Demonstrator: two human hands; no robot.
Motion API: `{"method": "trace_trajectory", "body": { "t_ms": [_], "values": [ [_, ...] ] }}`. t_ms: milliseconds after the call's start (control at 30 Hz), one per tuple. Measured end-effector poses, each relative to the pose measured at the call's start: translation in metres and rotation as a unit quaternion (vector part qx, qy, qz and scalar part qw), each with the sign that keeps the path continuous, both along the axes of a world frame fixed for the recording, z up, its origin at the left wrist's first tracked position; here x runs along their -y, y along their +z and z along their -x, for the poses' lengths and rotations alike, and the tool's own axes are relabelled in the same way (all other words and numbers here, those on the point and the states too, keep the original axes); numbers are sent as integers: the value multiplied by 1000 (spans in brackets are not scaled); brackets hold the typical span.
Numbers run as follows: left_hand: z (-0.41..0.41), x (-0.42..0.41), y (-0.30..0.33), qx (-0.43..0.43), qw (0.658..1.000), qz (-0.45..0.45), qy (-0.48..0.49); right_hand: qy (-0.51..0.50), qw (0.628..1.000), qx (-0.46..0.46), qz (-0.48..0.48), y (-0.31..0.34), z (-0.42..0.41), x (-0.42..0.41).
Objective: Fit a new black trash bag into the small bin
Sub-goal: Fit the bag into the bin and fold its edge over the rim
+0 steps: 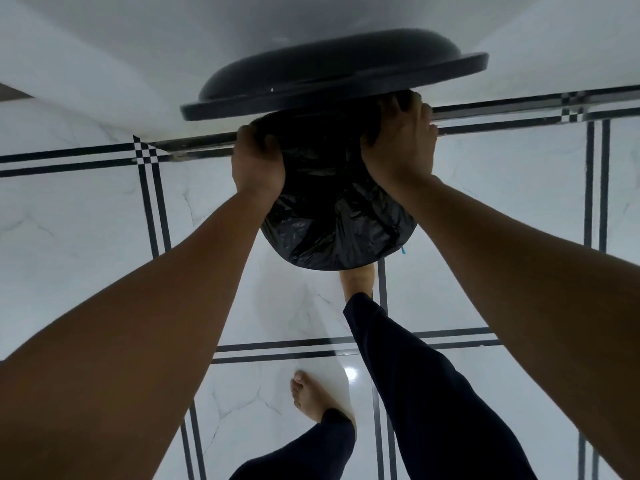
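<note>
A crinkled black trash bag (332,220) covers the top of the small bin, hiding the bin's body from above. The bin's black round lid (332,74) stands raised behind it, against the white wall. My left hand (258,161) grips the bag at the bin's left rim, fingers curled over the edge. My right hand (401,147) grips the bag at the right rim, just under the lid. A small blue bit (402,251) shows at the bag's lower right edge.
The floor is glossy white tile with black double lines (149,202). A white wall (104,64) rises behind the bin. My bare feet and dark trousers (415,375) are below; one foot (358,282) is at the bin's base, the other (311,396) further back.
</note>
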State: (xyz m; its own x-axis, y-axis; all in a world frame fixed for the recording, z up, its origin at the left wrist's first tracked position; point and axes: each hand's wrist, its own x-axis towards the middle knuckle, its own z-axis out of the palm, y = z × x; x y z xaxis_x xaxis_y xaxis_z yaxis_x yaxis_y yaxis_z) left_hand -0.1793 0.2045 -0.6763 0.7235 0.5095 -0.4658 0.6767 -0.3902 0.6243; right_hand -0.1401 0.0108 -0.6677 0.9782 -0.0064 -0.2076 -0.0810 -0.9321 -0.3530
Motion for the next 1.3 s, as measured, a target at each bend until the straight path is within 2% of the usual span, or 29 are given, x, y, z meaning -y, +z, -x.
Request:
{"method": "trace_trajectory", "body": {
  "t_ms": [67, 133, 300, 433, 533, 600, 700, 800, 900, 967, 1000, 1067, 1100, 1133, 1167, 1233, 1300],
  "values": [
    [-2, -3, -5, -7, 999, 31, 22, -3, 1000, -19, 6, -5, -2, -2],
    [-7, -8, -9, -27, 998, 53, 26, -11, 998, -47, -27, -8, -5, -3],
    [-25, -16, -17, -73, 987, 116, 84, -83, 988, -31, -125, -15, -14, -6],
    [-31, -20, -21, -78, 978, 133, 139, -141, 982, -67, -108, -17, -31, -14],
    [-32, -19, -26, -6, 987, 93, 133, -123, 987, -76, -63, -21, -35, -17],
    [-35, -16, -27, 29, 992, 57, 111, -95, 994, -46, -31, -27, -35, -16],
    [-36, -13, -28, 5, 997, 44, 68, -94, 995, -20, -21, -34, -38, -14],
    [-39, -16, -31, -38, 997, 21, 56, -125, 988, -77, -41, -35, -49, -12],
    [-41, -14, -20, -91, 993, -72, 7, -136, 987, -74, -37, -31, -53, -13],
    [-33, -13, -17, -114, 976, -185, -25, -103, 994, 19, 17, -25, -38, -13],
    [-25, -11, -13, -90, 966, -240, -22, -69, 994, 81, 37, -22, -26, -12],
    [-4, -5, -7, 57, 946, -317, -31, 31, 985, 166, 34, -16, 2, -11],
    [8, 0, -6, 137, 932, -329, -71, 90, 980, 180, 4, -16, 17, -11],
    [19, 7, -5, 198, 920, -313, -126, 149, 972, 176, -30, -17, 30, -12],
    [32, 18, -4, 221, 919, -270, -184, 205, 964, 161, -42, -20, 42, -12],
    [52, 36, -9, 187, 917, -199, -291, 286, 950, 125, 22, -31, 57, -10],
    [63, 43, -25, 94, 895, -238, -366, 310, 941, 59, 122, -42, 60, 2]
  ]
}}
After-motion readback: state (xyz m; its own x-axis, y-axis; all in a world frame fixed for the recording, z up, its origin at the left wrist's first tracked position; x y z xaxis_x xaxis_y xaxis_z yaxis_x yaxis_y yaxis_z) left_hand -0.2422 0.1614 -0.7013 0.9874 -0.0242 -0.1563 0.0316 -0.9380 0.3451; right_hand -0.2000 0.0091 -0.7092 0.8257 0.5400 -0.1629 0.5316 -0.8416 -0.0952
